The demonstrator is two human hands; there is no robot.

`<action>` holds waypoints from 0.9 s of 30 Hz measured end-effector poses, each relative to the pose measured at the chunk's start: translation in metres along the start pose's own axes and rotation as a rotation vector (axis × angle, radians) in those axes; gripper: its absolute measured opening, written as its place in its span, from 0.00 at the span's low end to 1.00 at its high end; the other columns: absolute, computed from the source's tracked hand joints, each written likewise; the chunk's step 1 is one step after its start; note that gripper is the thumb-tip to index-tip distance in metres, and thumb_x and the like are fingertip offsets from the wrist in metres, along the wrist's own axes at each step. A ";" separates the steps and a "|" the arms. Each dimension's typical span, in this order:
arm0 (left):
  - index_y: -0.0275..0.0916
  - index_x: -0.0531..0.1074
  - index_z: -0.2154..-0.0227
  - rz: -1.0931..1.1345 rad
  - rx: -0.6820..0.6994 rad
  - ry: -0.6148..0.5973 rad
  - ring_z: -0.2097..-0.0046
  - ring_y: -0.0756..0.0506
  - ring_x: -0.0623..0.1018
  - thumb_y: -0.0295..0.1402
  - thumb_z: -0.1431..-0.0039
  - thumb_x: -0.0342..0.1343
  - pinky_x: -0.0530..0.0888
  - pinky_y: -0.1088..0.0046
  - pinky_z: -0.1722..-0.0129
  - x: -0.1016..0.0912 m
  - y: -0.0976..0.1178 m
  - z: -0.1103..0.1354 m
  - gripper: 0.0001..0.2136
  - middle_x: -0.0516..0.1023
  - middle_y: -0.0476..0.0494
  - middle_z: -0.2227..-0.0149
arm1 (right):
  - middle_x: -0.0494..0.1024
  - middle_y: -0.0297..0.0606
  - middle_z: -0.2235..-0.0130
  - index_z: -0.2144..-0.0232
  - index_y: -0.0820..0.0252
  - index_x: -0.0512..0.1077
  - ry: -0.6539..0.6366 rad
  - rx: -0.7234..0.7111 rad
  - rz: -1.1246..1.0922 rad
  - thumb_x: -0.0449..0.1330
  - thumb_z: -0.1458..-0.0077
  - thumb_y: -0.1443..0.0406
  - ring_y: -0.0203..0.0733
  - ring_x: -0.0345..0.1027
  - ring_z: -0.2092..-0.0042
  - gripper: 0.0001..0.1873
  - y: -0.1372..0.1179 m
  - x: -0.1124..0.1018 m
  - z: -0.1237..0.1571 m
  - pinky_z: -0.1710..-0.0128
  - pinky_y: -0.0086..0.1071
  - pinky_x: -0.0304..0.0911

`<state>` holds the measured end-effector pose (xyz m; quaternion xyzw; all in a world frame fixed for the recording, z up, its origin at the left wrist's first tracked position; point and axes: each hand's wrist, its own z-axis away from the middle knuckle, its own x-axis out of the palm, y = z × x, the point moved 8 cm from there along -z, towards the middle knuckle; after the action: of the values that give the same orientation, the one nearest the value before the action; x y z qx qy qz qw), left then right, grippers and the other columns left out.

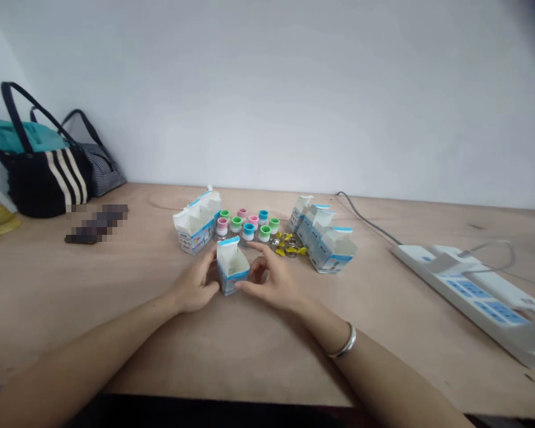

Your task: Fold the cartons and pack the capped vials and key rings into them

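A small white-and-blue cardboard box stands upright on the table in front of me, its top flap raised and its inside facing up. My left hand holds its left side, with the fingers partly hidden behind it. On the opposite side, my right hand grips the box with the thumb near its lower front edge, and the index finger reaches past its back corner. Just behind the box are several small jars with pink, green and blue tops. Yellow-and-clear small pieces lie right of them.
Similar boxes with raised flaps stand in a row at left and another at right. A white power strip with a grey cable lies on the right. Bags and a blurred dark object are at left.
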<state>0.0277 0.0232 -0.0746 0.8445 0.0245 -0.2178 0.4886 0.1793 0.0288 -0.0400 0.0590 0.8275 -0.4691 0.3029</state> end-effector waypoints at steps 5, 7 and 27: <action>0.43 0.43 0.36 -0.177 -0.010 0.096 0.43 0.35 0.67 0.32 0.54 0.63 0.68 0.53 0.47 -0.012 0.009 0.001 0.45 0.60 0.35 0.40 | 0.72 0.32 0.74 0.51 0.59 0.63 0.147 -0.005 0.034 0.64 0.52 0.53 0.36 0.64 0.74 0.30 0.001 -0.014 -0.004 0.74 0.30 0.60; 0.44 0.43 0.36 -0.234 -0.024 0.103 0.44 0.36 0.67 0.36 0.54 0.64 0.67 0.53 0.46 -0.010 0.013 0.000 0.45 0.60 0.35 0.41 | 0.71 0.31 0.75 0.53 0.59 0.65 0.182 -0.031 0.041 0.64 0.52 0.53 0.36 0.63 0.73 0.27 -0.002 -0.015 -0.006 0.73 0.30 0.61; 0.43 0.60 0.46 -0.498 0.235 0.034 0.37 0.34 0.59 0.37 0.48 0.61 0.60 0.52 0.40 -0.010 0.036 -0.008 0.27 0.55 0.35 0.39 | 0.65 0.30 0.75 0.56 0.58 0.73 0.124 0.079 -0.122 0.54 0.49 0.64 0.36 0.59 0.72 0.18 0.009 -0.014 -0.005 0.68 0.31 0.59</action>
<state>0.0311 0.0131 -0.0379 0.8669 0.2142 -0.3185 0.3180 0.1915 0.0402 -0.0370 0.0491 0.8277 -0.5142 0.2194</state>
